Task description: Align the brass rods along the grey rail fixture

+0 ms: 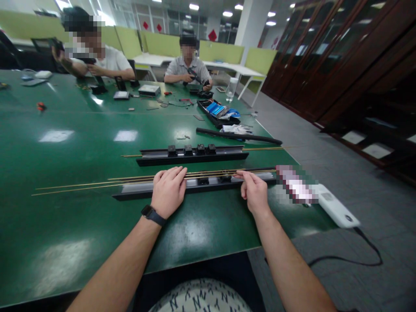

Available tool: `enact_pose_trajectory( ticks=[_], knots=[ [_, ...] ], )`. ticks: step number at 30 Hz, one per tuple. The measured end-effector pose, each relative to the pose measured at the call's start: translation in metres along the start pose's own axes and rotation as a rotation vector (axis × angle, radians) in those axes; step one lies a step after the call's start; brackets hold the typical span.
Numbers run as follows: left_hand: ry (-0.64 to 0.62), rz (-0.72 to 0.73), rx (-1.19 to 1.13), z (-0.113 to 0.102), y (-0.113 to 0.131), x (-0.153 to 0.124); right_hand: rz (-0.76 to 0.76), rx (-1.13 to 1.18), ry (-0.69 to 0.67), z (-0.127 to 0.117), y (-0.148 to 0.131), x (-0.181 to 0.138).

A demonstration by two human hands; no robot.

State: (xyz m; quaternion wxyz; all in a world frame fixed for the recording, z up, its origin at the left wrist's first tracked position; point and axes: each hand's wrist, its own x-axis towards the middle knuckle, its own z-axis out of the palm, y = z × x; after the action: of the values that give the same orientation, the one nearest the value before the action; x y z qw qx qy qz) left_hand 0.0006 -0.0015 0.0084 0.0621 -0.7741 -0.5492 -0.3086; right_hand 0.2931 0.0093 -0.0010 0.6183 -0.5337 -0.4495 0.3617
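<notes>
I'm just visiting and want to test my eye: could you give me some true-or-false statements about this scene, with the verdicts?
1. A dark watch sits on the wrist of the left hand. True.
2. The right hand is gripping a bottle. False: the right hand is at the thin golden rods.
3. Four black blocks sit along the farther black rail. True.
4. The clear bottle lies on its side. False: it stands upright.
5. The table has a green top. True.

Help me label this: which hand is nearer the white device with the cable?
Right: the right hand is left of the white device; the left hand is farther left.
</notes>
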Motion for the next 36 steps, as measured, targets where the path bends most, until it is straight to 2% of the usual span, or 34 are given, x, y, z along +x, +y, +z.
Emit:
enact_pose_trajectory(
  ticks=[22,30,36],
  knots=[
    [-0.013,0.013,-0.001,0.000,-0.001,0.001,0.007,-0.001,0.146,0.000,0.001,0.005],
    [-0.005,0.019,0.005,0.001,-0.001,0.000,0.008,0.025,0.265,-0.006,0.003,0.011],
    [0.002,0.010,-0.010,0.001,-0.001,0.000,0.013,0.043,0.258,-0.006,0.003,0.011]
  ],
)
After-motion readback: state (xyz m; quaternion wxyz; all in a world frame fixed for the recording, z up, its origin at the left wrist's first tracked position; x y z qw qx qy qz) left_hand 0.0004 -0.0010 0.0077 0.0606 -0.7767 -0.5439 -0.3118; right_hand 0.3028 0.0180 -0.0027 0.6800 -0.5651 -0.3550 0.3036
